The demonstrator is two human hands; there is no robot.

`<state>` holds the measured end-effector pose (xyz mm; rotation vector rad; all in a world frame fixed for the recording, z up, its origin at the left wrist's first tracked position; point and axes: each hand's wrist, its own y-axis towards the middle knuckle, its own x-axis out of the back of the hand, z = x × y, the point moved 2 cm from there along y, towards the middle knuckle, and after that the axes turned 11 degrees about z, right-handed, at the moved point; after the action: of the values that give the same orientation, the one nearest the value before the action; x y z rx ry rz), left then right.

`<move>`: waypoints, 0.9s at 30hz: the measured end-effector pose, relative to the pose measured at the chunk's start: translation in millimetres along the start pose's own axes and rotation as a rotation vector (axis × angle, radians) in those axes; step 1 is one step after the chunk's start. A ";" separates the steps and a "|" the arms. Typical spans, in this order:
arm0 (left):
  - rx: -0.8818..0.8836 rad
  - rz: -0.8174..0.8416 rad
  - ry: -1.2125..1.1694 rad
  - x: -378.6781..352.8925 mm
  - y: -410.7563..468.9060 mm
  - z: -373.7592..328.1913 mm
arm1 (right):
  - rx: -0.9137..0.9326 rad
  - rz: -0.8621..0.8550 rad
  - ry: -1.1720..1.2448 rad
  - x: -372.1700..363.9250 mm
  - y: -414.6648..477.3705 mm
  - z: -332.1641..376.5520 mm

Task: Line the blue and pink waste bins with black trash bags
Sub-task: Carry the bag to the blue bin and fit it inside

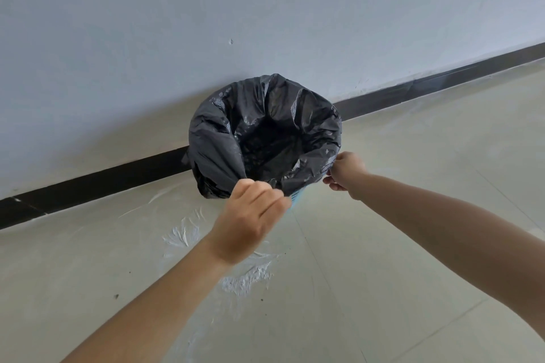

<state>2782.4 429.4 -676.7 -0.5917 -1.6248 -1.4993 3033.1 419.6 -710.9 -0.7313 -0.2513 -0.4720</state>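
Observation:
A black trash bag (259, 127) is spread open over a bin that stands on the floor against the wall. Its edge is folded down over the far and left sides of the rim. Only a small patch of the blue bin (297, 197) shows, under the bag's near edge. My left hand (250, 219) pinches the bag's near edge at the front of the rim. My right hand (345, 171) grips the bag's edge at the right side of the rim. The pink bin is out of view.
A pale wall (206, 23) with a black skirting board (97, 183) runs behind the bin. The light tiled floor (413, 259) has white plaster smears (244, 280) close in front of the bin.

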 end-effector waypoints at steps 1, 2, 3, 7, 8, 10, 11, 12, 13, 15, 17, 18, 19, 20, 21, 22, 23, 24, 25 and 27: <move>-0.033 0.052 0.057 -3.9 -7.5 0.8 | -0.011 -0.006 -0.012 -0.3 -0.2 1.2; -0.038 0.110 0.108 -8.3 -15.6 2.3 | -0.017 -0.019 -0.022 -0.6 0.1 3.0; -0.017 0.158 0.143 -11.9 -23.1 3.5 | -0.017 -0.035 -0.021 -1.1 0.1 4.7; 0.078 0.073 0.031 -7.2 -30.6 4.9 | -0.020 0.065 0.066 -2.4 -1.3 9.5; 0.108 0.010 -0.008 -1.8 -26.0 6.1 | -0.042 0.114 0.098 -0.5 -1.7 10.7; 0.202 -0.086 -0.056 12.1 -11.2 13.8 | -0.077 0.098 0.201 10.3 -0.6 16.3; 0.262 -0.100 -0.059 19.1 -2.6 21.4 | -0.059 0.010 0.216 18.3 1.6 22.1; 0.317 -0.079 -0.041 25.3 6.0 30.5 | -0.011 -0.123 0.191 26.9 3.1 30.9; 0.356 -0.008 -0.004 30.0 12.9 41.4 | 0.070 -0.266 0.161 34.4 1.8 42.6; 0.415 0.297 0.068 31.8 20.3 63.7 | 0.301 -0.414 0.088 38.0 -10.1 72.1; 0.495 0.606 0.075 27.9 17.1 80.9 | 0.481 -0.367 -0.240 30.0 -19.1 96.8; 0.521 0.670 0.053 24.8 14.1 86.1 | 0.497 -0.302 -0.445 23.1 -19.7 103.2; 0.536 0.676 0.033 22.0 12.0 89.2 | 0.475 -0.230 -0.606 16.6 -17.2 104.7; 0.544 0.655 0.023 20.1 10.7 90.9 | 0.426 -0.160 -0.707 10.2 -13.6 102.1; 0.550 0.623 0.018 18.2 9.6 91.6 | 0.376 -0.102 -0.724 5.3 -9.2 96.5; 0.553 0.585 0.013 16.3 8.8 91.9 | 0.356 -0.074 -0.679 2.0 -6.2 89.8; 0.557 0.550 0.006 14.5 7.9 93.0 | 0.375 -0.085 -0.606 0.1 -3.6 83.5; 0.558 0.524 0.002 12.6 7.2 94.6 | 0.407 -0.117 -0.527 -0.5 -1.8 79.1; 0.558 0.508 0.002 11.0 6.8 96.4 | 0.425 -0.144 -0.466 -0.3 -0.4 77.2; 0.561 0.504 -0.012 9.7 6.7 97.5 | 0.420 -0.147 -0.429 -0.4 3.1 77.2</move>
<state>2757.7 522.9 -659.7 -0.6238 -1.6482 -0.6377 3029.8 475.0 -657.2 -0.3946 -0.7860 -0.3796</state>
